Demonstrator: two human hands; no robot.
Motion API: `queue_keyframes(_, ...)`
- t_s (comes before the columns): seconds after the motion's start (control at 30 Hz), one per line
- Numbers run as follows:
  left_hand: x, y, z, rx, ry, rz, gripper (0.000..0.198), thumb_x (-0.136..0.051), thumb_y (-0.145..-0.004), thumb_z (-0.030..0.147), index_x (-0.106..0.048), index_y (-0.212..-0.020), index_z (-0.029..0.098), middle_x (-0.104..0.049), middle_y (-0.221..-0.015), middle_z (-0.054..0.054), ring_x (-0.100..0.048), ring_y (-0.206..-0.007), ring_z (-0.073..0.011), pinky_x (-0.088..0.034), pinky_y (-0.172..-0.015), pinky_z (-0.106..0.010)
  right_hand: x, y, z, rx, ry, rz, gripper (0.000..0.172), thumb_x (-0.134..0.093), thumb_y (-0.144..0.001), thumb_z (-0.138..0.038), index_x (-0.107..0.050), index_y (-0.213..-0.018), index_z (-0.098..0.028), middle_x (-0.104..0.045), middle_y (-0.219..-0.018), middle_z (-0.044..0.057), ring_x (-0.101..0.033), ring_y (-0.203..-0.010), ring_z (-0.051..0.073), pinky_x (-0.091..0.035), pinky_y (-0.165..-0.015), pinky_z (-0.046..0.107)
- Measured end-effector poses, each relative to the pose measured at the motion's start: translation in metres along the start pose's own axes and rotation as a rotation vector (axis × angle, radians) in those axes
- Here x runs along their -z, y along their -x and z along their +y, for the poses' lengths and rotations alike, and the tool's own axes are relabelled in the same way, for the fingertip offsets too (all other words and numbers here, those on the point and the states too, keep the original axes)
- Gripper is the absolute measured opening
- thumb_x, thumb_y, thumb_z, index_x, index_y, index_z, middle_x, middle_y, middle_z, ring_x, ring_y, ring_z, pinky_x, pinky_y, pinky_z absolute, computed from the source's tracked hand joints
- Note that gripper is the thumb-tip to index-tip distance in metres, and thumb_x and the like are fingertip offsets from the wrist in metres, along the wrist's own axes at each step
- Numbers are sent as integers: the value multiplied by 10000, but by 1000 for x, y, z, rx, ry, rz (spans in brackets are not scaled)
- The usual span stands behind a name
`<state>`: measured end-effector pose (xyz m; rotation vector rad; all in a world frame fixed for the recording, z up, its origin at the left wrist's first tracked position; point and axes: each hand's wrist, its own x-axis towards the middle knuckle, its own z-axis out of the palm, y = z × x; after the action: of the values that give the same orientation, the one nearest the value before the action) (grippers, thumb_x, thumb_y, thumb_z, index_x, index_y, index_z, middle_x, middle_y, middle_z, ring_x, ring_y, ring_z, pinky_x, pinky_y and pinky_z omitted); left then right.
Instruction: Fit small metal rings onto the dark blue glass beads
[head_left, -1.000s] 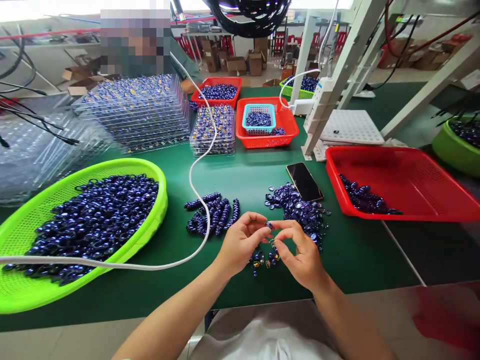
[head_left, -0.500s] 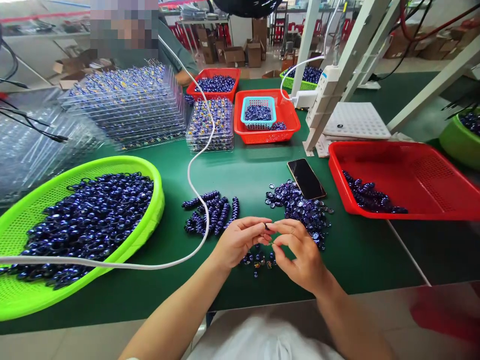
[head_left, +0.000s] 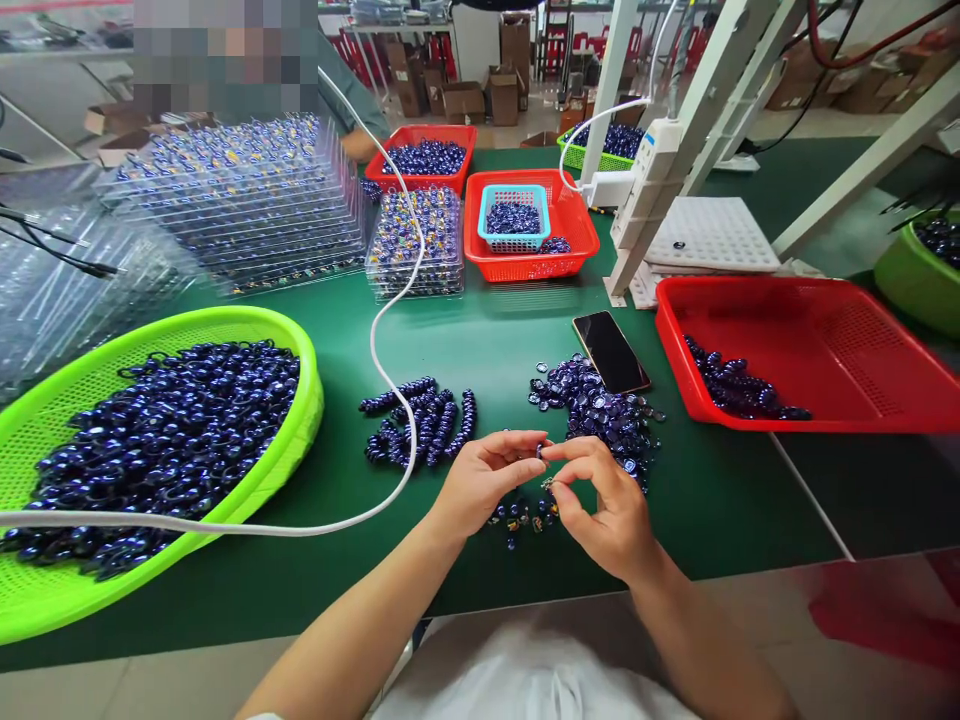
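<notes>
My left hand [head_left: 480,482] pinches a small dark blue piece [head_left: 539,453] between thumb and fingers. The fingertips of my right hand [head_left: 606,502] meet that piece from the other side, and its thumb and a finger also hold a tiny gold-coloured piece [head_left: 548,484]. Below the fingertips, small blue pieces with coloured parts [head_left: 513,524] lie on the green table [head_left: 480,345]. Behind my right hand is a heap of flat blue discs [head_left: 600,412]. Rows of blue beads [head_left: 431,425] rest behind my left hand.
A green basket [head_left: 311,400] of blue ringed pieces is at left, with a white cable [head_left: 371,350] across it. A phone [head_left: 611,351] touches the disc heap. Red tray [head_left: 795,310] at right; stacked clear trays [head_left: 262,215] and a person's arm [head_left: 360,143] behind.
The view has shifted slightly. My left thumb has straightened against the blue piece, which now sits more upright between the hands. Both hands stay close together.
</notes>
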<state>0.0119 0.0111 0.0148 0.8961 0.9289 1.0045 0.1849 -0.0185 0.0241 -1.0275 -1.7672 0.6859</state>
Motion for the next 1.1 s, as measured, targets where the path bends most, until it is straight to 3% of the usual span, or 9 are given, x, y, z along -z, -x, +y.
queue_keyframes(0.17,-1,3,0,-76,-163,30,225,-773,-747,254,-754,-946,151,-741,-858,-57,-690,-810,-178,-567,-796,-309,0,-2,1,20,0,-39,159,-562,-842,-87,-558,-871,-244,-680,-1023,47,-626,-1009,210,-502,-919,419)
queue_keyframes(0.37,-1,6,-2,-146,-452,-18,277,-691,-800,206,-724,-1069,149,-731,-827,-55,-675,-755,-165,-553,-730,-278,2,-3,4,-126,-43,-64,113,-554,-877,-129,-563,-843,-237,-686,-953,25,-641,-929,184,-503,-868,358)
queue_keyframes(0.53,-2,7,-2,-194,-497,-11,246,-740,-779,237,-753,-1015,170,-759,-808,-54,-691,-749,-179,-554,-721,-280,2,-2,8,-288,-85,-1,78,-544,-914,-211,-580,-847,-225,-642,-883,23,-617,-865,176,-496,-802,310)
queue_keyframes(0.73,2,6,-4,-334,-606,-36,217,-733,-796,191,-769,-1009,202,-768,-806,-44,-682,-699,-164,-541,-690,-271,3,-6,7,-343,-89,-96,123,-544,-916,-243,-575,-800,-218,-583,-788,1,-578,-774,158,-472,-722,277)
queue_keyframes(1.1,5,5,-4,-502,-797,-116,224,-671,-845,175,-756,-1049,216,-765,-810,-54,-674,-698,-161,-543,-694,-281,2,-3,16,-478,-111,-161,100,-581,-879,-259,-590,-791,-211,-620,-743,-13,-589,-725,152,-474,-703,277)
